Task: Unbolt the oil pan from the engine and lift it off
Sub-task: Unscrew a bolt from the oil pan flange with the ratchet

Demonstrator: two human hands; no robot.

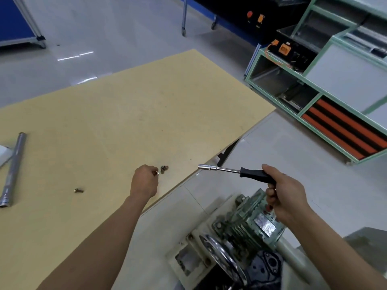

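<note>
My left hand (144, 182) rests low over the yellow board (117, 114), fingers pinched on a small brass-coloured bolt (156, 173) at its tip. Two loose bolts (164, 168) lie just right of it, and another bolt (79, 190) lies to the left. My right hand (282, 195) grips the black handle of a socket driver (230, 170), whose silver socket points left above the board's edge. Below that hand sits the engine (251, 225), green-grey and worn, on a white stand with a chromed wheel (222, 254). I cannot tell the oil pan apart in this view.
A long metal tube (13, 170) lies on the board's left side. A green-framed cabinet with orange strips (339, 126) stands at right on the grey floor. A blue bench (14, 19) and a wheeled rack (184, 17) stand far off.
</note>
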